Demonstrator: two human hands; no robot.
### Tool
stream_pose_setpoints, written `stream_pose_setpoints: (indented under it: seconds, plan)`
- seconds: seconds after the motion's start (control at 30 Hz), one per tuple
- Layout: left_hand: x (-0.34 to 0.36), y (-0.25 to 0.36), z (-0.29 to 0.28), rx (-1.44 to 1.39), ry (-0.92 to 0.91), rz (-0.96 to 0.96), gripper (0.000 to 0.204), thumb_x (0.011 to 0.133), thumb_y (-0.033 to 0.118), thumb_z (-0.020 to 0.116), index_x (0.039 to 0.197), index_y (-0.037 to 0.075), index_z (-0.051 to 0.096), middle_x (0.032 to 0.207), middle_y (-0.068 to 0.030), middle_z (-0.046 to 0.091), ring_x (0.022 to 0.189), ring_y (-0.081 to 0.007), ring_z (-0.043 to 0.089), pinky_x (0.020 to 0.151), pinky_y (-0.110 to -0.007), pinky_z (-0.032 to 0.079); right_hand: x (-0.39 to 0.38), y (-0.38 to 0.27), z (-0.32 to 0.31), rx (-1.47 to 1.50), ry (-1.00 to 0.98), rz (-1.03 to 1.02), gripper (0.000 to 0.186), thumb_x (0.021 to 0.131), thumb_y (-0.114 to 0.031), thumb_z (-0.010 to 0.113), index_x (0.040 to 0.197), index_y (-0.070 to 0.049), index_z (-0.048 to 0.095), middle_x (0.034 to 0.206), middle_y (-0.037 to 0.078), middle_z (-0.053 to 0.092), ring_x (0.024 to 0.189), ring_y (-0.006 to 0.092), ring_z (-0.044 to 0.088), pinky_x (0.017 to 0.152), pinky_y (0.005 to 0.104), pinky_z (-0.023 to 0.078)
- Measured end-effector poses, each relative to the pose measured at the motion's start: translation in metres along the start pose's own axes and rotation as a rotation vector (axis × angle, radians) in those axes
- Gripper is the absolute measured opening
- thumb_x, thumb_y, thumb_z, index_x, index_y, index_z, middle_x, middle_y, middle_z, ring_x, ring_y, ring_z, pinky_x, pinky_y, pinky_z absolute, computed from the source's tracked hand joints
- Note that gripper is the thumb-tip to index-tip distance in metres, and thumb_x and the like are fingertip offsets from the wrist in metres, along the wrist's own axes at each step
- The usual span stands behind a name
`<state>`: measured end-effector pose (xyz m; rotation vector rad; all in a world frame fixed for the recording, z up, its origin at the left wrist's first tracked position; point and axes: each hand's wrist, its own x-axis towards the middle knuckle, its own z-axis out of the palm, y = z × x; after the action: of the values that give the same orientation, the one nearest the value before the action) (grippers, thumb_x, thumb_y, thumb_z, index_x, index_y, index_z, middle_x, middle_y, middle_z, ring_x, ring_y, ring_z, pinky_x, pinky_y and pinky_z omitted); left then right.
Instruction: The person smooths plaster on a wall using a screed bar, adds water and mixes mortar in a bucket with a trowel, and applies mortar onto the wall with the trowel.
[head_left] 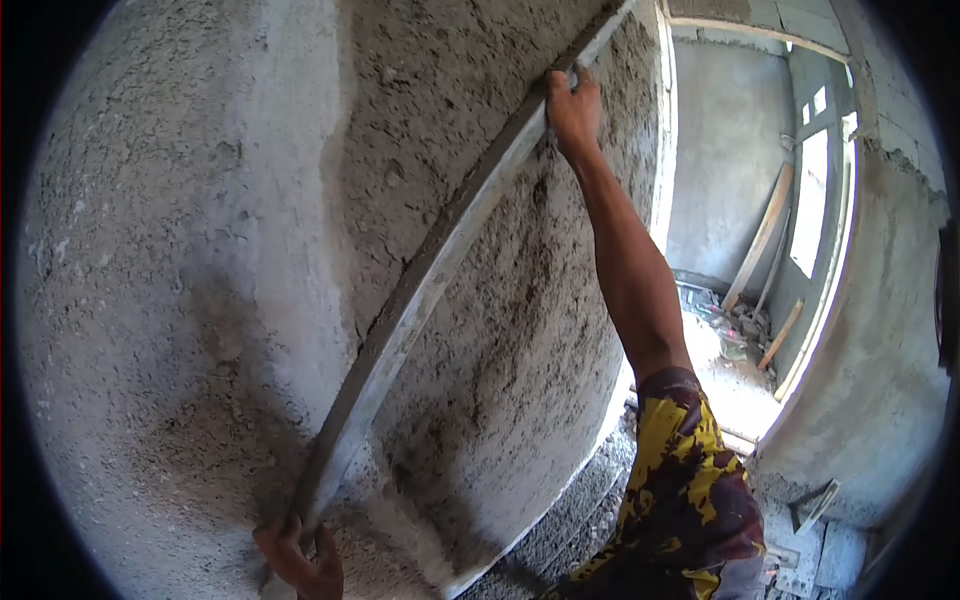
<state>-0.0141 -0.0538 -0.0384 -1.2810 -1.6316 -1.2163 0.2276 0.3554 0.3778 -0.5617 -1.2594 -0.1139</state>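
A long, straight plaster-caked bar point(431, 278) lies diagonally against a rough grey plastered wall point(180, 180), from lower centre-left up to the top edge. My right hand point(572, 112) grips it near its upper part, the arm stretched up and sleeved in yellow and dark patterned cloth. My left hand point(300, 560) holds the lower end, partly cut by the frame's bottom edge. A smoother pale band point(290, 160) of plaster runs vertically left of the bar, while the surface around and right of the bar is coarse and lumpy.
At right, an opening point(705, 160) leads to a room with a window point(810, 195), leaning wooden planks point(755, 235) and rubble point(730, 330). A second grey wall point(895, 320) stands at far right. Boards and blocks point(835, 550) lie at lower right.
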Motion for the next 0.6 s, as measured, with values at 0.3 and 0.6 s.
stream_pose_setpoints:
  seconds: [0.3,0.6]
  plan:
    - [0.037,0.017,0.013,-0.024,0.100,0.139,0.036,0.072,0.005,0.067,0.100,-0.004,0.047,0.102,-0.0179,0.044,0.096,-0.0325,0.048,0.077,-0.043,0.040,0.033,-0.017,-0.001,-0.001,0.135,-0.162,0.060,0.079,-0.036,0.052,0.120,0.007,0.046,0.093,0.029,0.060,0.089,0.0429,0.059,0.082,0.0438,0.047]
    - [0.052,0.015,-0.005,0.034,0.154,0.050,0.037,0.072,0.007,0.066,0.103,-0.005,0.049,0.100,-0.0181,0.047,0.093,-0.0341,0.050,0.079,-0.042,0.041,0.068,-0.056,0.004,0.041,0.109,-0.185,0.058,0.079,-0.036,0.053,0.118,0.007,0.049,0.097,0.029,0.060,0.092,0.0408,0.059,0.083,0.0439,0.046]
